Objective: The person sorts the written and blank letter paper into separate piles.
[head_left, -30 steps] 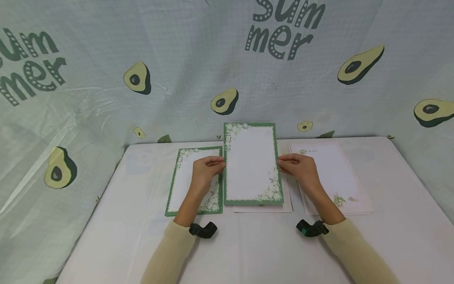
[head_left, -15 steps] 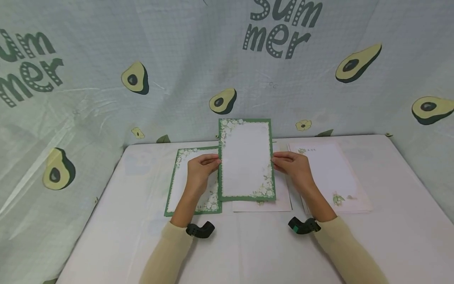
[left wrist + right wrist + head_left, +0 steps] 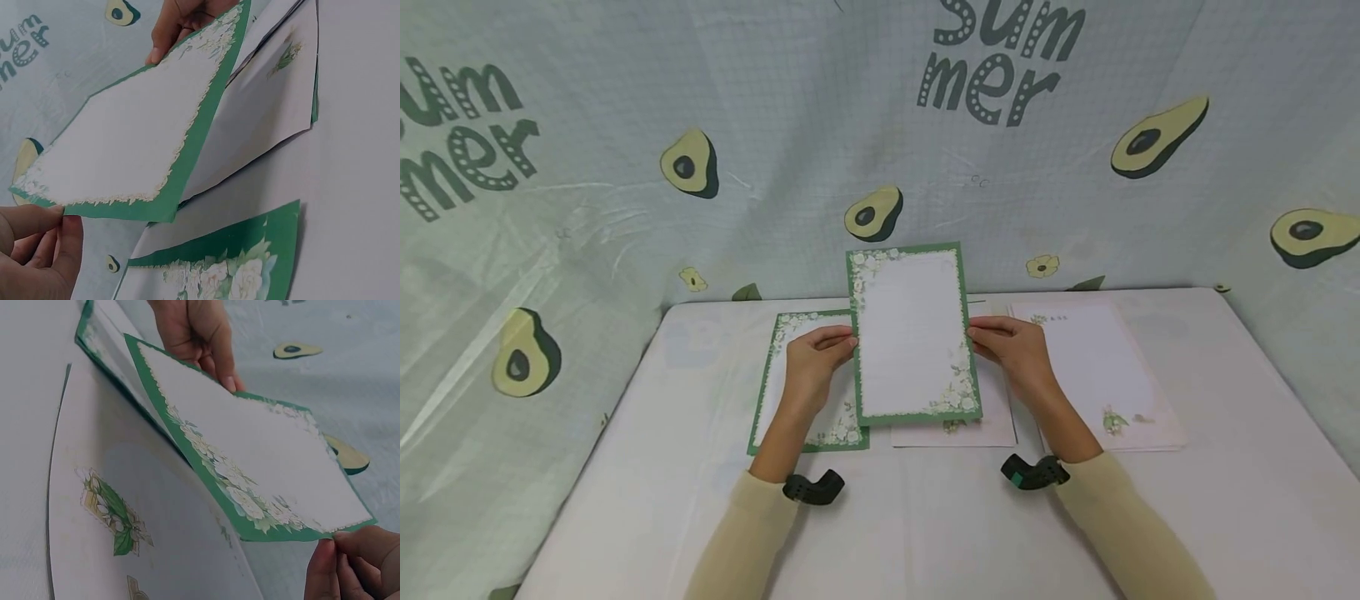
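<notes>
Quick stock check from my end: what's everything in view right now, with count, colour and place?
held sheet: 1, white with green floral border, raised between both hands
left sheets: number unclear, top one white with green floral border, on table's left
middle sheets: number unclear, top one pale pinkish, on table, partly hidden by the held sheet
right sheets: number unclear, top one white with pale pink edges, on table's right
table cover: 1, whitish, beneath the sheets
backdrop: pale grey-green with avocado and "summer" prints, behind and beside table
wrist devices: 2, black, one per wrist
sleeves: 2, beige, on forearms
left hand: 1, pinching held sheet's left edge
right hand: 1, pinching its right edge
</notes>
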{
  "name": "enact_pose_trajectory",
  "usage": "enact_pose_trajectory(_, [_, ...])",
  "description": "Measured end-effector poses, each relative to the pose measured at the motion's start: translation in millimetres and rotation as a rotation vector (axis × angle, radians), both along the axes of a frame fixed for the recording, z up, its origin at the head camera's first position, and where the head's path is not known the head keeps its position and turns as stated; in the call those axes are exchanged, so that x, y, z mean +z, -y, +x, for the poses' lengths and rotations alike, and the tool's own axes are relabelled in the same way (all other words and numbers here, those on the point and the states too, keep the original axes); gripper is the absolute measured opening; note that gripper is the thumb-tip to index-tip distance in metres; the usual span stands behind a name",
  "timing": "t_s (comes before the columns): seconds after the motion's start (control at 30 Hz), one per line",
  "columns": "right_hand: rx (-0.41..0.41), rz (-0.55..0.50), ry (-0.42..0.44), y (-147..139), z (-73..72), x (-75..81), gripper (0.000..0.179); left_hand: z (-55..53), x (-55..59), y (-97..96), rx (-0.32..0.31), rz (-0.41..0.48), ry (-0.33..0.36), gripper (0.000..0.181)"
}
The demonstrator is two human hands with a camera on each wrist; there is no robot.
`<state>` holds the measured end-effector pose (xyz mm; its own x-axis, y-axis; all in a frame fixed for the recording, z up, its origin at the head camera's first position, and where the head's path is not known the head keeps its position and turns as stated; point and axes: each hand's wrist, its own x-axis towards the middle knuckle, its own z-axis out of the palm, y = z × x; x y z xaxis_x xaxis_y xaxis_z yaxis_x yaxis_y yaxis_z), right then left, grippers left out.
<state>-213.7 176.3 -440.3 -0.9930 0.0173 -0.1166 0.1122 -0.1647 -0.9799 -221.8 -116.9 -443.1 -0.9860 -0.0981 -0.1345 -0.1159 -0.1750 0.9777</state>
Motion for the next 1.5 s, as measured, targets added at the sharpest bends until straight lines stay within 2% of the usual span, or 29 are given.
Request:
enact_pose_trajectory(0.3, [0.022, -0.023, -0.013, 9.7, -2.4, 0.6, 0.036, 0.3, 3.0, 11.9, -0.003, -0.02, -0.007, 0.025])
enact_pose_trajectory(0.8, [0.024, -0.071, 0.005, 26.9, -1.8, -1.4, 0.032, 2.4, 12.9, 30.2, -0.054, -0.089, -0.025, 0.025])
enact_pose_trajectory(1.07, [0.033, -0.072, -0.001, 36.4, -1.6, -3.3, 0.03, 2.8, 11.5, 41.7, -0.071, -0.122, -0.008, 0.028])
enact_pose_trajectory(1.5, [0.04, -0.086, -0.019, 49.2, 0.0, -7.4, 0.029, 2.4, 10.3, 60.5, -0.098, -0.12, 0.025, 0.032])
